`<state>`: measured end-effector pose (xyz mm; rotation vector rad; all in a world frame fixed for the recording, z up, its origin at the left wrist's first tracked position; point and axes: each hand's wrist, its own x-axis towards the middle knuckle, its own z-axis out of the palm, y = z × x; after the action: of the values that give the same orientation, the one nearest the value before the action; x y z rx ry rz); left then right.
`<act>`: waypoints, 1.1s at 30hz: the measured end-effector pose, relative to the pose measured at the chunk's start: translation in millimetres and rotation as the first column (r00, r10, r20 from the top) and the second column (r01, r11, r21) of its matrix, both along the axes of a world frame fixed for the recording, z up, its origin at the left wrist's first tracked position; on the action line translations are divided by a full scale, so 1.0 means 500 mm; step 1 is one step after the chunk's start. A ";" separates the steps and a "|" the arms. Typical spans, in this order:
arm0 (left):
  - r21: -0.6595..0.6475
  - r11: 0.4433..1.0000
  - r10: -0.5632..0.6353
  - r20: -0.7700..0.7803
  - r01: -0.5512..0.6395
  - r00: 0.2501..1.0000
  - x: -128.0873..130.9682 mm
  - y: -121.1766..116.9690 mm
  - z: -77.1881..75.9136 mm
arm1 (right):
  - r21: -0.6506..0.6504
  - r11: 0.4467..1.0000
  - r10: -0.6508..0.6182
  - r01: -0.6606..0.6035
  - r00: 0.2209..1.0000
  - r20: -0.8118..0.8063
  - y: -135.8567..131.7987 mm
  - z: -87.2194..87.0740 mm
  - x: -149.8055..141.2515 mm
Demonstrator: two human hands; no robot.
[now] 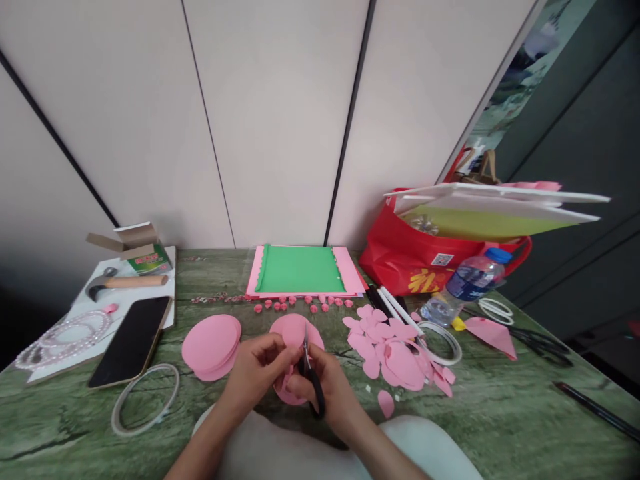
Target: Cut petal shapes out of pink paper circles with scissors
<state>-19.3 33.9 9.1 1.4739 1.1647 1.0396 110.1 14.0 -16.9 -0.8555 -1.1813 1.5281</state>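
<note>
My right hand [325, 387] is closed round the black handles of a pair of scissors [313, 385], whose blades point up and away from me. Beside it, my left hand [263, 367] is closed with fingertips pinched near the blades, on what seems to be a piece of pink paper [293, 328]; the fingers hide part of it. More pink paper [290, 395] shows beneath both hands. A stack of pink paper circles [211, 343] lies left of my left hand. To the right of my right hand is a pile of cut pink paper petals [395, 353].
Small pink rolled roses [313, 308] line up before a green sheet [300, 269]. On the left are a hammer [130, 281], a phone [133, 340] and a tape roll [145, 400]. A red bag [395, 257], a water bottle [465, 287] and another tape roll [453, 347] stand right.
</note>
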 end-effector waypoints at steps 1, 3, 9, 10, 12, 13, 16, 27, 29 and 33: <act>0.008 1.000 0.009 -0.016 -0.008 1.000 0.001 0.000 0.001 | 0.006 1.000 0.010 -0.010 1.000 0.005 0.000 0.004 0.000; 0.013 1.000 0.024 -0.021 -0.024 0.999 0.002 -0.001 0.002 | 0.005 0.999 0.033 -0.033 0.999 0.007 0.000 0.009 0.000; -0.012 1.000 0.022 0.003 -0.022 1.000 -0.003 0.002 -0.008 | 0.013 0.999 0.047 -0.047 0.999 0.001 0.002 -0.002 0.001; -0.013 1.000 0.024 0.003 -0.024 1.000 -0.004 0.002 -0.009 | 0.014 0.999 0.045 -0.045 0.999 -0.003 0.003 -0.005 0.001; -0.018 0.999 0.035 0.014 -0.035 0.999 -0.005 0.002 -0.010 | -0.001 0.999 0.047 -0.047 0.999 -0.016 0.003 -0.009 0.002; -0.023 0.999 0.041 0.022 -0.040 0.999 -0.005 0.002 -0.010 | -0.011 0.999 0.048 -0.049 0.999 -0.018 0.002 -0.011 0.003; -0.026 0.999 0.049 0.051 -0.047 0.998 -0.007 0.004 -0.012 | -0.041 0.998 0.052 -0.052 0.999 -0.013 0.002 -0.013 0.003; -0.004 0.992 0.125 0.113 -0.125 0.986 -0.012 0.007 -0.018 | -0.093 0.994 0.054 -0.057 0.998 -0.030 0.003 -0.018 0.001; -0.004 0.991 0.134 0.125 -0.135 0.983 -0.012 0.007 -0.016 | -0.086 0.994 0.060 -0.063 0.997 -0.040 0.003 -0.021 0.002; 0.013 0.991 0.134 0.127 -0.137 0.983 -0.009 0.007 -0.014 | -0.066 0.995 0.066 -0.069 0.997 -0.043 0.003 -0.027 0.003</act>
<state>-23.7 37.5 1.9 1.3398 1.1790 1.2236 111.7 15.5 -30.5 -0.8324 -1.1453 1.6409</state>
